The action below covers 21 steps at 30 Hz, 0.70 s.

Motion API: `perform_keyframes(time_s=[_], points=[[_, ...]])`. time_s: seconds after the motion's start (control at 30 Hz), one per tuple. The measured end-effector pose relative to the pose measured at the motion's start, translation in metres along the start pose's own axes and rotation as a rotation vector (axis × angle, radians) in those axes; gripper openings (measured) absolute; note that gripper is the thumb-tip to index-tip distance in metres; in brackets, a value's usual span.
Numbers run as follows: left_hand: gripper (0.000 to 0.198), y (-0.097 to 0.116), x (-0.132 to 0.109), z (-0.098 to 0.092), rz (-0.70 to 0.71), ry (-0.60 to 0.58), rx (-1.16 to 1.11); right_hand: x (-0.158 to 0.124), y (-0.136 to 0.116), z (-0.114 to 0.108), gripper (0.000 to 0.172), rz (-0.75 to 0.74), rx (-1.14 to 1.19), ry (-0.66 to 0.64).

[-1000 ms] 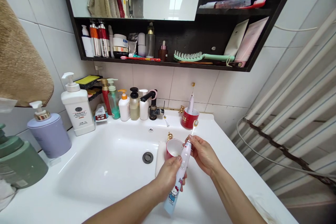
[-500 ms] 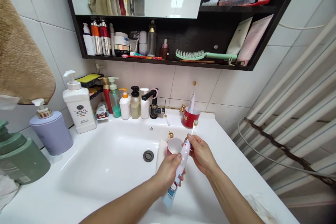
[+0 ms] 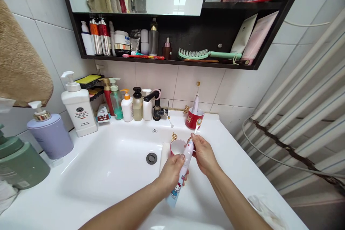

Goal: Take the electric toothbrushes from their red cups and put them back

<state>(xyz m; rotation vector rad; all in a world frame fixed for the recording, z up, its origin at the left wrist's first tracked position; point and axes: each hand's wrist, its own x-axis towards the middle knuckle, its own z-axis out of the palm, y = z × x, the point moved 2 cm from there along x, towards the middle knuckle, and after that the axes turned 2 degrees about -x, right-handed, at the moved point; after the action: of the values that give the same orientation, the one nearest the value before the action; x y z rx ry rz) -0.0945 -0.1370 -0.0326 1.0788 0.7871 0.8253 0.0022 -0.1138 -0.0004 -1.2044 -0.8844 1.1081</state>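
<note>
Evidently, the left grip (image 3: 171, 174) wraps the toothbrush (image 3: 185, 161), tilted over the sink (image 3: 107, 172); the right grip (image 3: 204, 152) pinches the base of its head (image 3: 198, 123). Fitting or loosening that seems in hand; the next move calls for steady alignment.

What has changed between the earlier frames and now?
The held toothbrush shifted slightly, its lower end toward the tap; the right hand moved slightly left. Nothing was taken up or let go: the left hand still grips the brush, the right stays at its neck. The rear red cup stayed put.
</note>
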Motion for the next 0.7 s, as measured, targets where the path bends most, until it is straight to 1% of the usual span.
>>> perform_keyframes(time_s=[0.1,0.2,0.27,0.33,0.4,0.43,0.47,0.5,0.63,0.67,0.7], points=[[0.035,-0.002,0.001,-0.002,0.056,0.028,0.072,0.001,-0.001,-0.002,0.026,-0.079,-0.040,0.061],[0.035,-0.005,0.003,-0.002,0.056,-0.002,0.046,-0.001,-0.002,-0.002,0.027,-0.085,-0.048,0.054],[0.035,-0.003,0.005,-0.003,0.073,0.002,0.023,-0.004,-0.002,0.000,0.028,-0.070,-0.056,-0.020],[0.034,0.001,0.007,-0.005,0.114,0.024,0.013,-0.008,-0.003,0.003,0.026,-0.060,-0.083,-0.157],[0.034,0.007,0.009,-0.008,0.158,0.043,0.048,-0.011,-0.005,0.006,0.022,-0.088,-0.124,-0.269],[0.034,0.011,0.010,-0.010,0.184,0.054,0.084,-0.011,-0.006,0.006,0.021,-0.124,-0.140,-0.281],[0.033,0.014,0.011,-0.013,0.219,0.073,0.127,-0.009,-0.009,0.005,0.020,-0.168,-0.145,-0.260],[0.032,0.016,0.012,-0.017,0.260,0.113,0.173,-0.008,-0.011,0.002,0.020,-0.217,-0.136,-0.211],[0.022,0.019,0.012,-0.029,0.435,0.373,0.399,0.003,-0.020,-0.015,0.024,-0.393,-0.006,0.096],[0.021,0.017,0.011,-0.029,0.466,0.409,0.485,0.005,-0.020,-0.018,0.026,-0.421,0.013,0.152],[0.021,0.014,0.011,-0.028,0.492,0.417,0.583,0.008,-0.019,-0.020,0.027,-0.439,0.009,0.184]])
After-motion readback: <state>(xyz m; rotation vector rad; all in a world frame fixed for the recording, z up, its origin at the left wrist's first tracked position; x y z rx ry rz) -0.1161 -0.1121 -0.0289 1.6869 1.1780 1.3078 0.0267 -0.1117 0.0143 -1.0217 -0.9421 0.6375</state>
